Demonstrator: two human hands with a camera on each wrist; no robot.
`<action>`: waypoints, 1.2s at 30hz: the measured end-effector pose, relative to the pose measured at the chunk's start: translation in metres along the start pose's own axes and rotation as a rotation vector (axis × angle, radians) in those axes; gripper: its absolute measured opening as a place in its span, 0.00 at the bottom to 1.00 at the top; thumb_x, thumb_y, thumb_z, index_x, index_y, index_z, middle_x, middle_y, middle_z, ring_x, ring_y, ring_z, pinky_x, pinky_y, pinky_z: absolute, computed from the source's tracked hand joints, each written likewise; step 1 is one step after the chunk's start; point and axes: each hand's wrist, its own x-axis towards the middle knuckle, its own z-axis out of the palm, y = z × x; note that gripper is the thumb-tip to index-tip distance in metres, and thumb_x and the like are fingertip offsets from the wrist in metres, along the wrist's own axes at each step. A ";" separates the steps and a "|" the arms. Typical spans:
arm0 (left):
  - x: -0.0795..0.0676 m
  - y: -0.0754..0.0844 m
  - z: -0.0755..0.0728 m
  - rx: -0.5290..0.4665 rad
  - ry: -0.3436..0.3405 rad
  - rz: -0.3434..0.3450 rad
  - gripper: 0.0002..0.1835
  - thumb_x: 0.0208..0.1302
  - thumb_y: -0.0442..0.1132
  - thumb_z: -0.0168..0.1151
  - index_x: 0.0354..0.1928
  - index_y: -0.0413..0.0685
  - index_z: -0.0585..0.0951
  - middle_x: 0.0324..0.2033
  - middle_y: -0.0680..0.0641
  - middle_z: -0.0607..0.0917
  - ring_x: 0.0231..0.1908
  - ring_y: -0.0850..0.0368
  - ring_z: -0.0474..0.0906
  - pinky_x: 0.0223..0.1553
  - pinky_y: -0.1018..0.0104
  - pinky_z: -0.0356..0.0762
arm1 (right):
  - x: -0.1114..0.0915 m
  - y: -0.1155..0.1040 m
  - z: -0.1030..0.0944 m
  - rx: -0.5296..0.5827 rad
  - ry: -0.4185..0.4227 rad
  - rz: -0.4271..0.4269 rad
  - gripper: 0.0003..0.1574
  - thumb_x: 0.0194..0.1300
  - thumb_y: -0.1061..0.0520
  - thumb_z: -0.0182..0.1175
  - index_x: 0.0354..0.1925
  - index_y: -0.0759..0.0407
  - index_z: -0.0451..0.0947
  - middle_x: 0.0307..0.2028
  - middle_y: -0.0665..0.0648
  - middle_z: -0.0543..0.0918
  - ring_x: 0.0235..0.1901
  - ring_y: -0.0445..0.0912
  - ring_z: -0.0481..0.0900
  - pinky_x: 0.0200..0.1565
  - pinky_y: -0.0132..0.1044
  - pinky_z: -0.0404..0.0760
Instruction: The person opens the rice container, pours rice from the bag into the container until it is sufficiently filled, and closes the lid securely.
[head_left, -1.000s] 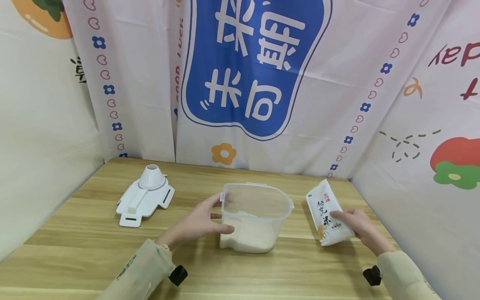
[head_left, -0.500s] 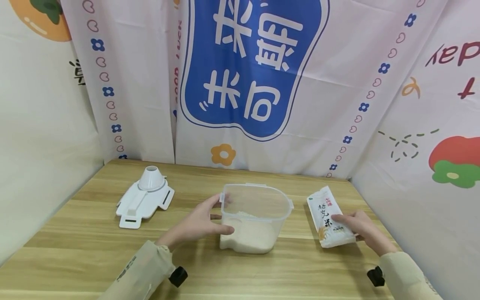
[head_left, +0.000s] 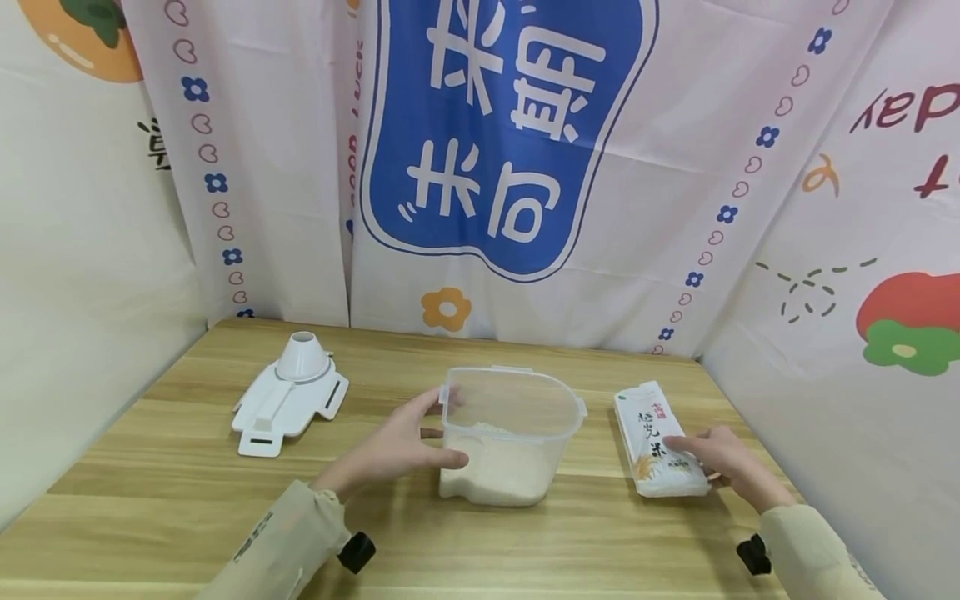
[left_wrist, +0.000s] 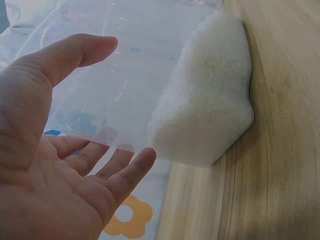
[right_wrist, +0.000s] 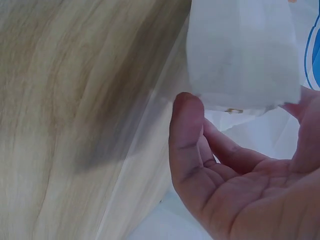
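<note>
A clear plastic container point(head_left: 517, 467), partly filled with white rice point(left_wrist: 215, 80), stands upright on the table without a lid. My left hand point(head_left: 401, 450) holds its left side, thumb along the near wall and fingers around the far side. At the right, my right hand point(head_left: 723, 460) grips the near right corner of a white printed rice bag point(head_left: 651, 442), thumb on top. The right wrist view shows the end of the bag point(right_wrist: 245, 55) over the curled fingers; its shadow falls on the table.
A white plastic lid point(head_left: 288, 400) with a cone-shaped spout lies at the back left of the wooden table point(head_left: 225, 517). Printed cloth curtains point(head_left: 300, 208) hang behind the table and along both sides.
The rice bag's far end has dropped toward the table, so the bag now lies flatter, with my right hand still holding it. My left hand and the container have not moved.
</note>
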 end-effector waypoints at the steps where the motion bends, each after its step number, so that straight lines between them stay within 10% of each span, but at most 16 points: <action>1: 0.000 0.000 0.000 -0.001 -0.002 0.003 0.48 0.51 0.44 0.79 0.72 0.48 0.63 0.66 0.47 0.69 0.65 0.44 0.64 0.60 0.51 0.72 | 0.000 0.001 0.000 0.002 0.000 0.000 0.24 0.63 0.43 0.65 0.29 0.63 0.76 0.25 0.54 0.74 0.23 0.45 0.70 0.26 0.36 0.79; 23: -0.001 0.000 0.000 -0.003 0.008 -0.003 0.48 0.51 0.44 0.79 0.72 0.48 0.63 0.66 0.47 0.69 0.64 0.44 0.65 0.59 0.52 0.73 | 0.005 0.004 0.003 -0.021 -0.002 0.016 0.24 0.63 0.42 0.65 0.30 0.63 0.75 0.29 0.56 0.71 0.27 0.47 0.70 0.27 0.37 0.79; 36: -0.001 -0.001 0.001 0.004 0.011 -0.010 0.48 0.51 0.45 0.79 0.72 0.50 0.63 0.66 0.47 0.69 0.64 0.43 0.65 0.59 0.52 0.73 | 0.002 -0.010 -0.006 -0.044 0.071 -0.103 0.37 0.66 0.45 0.62 0.51 0.81 0.71 0.46 0.76 0.76 0.42 0.62 0.79 0.39 0.51 0.85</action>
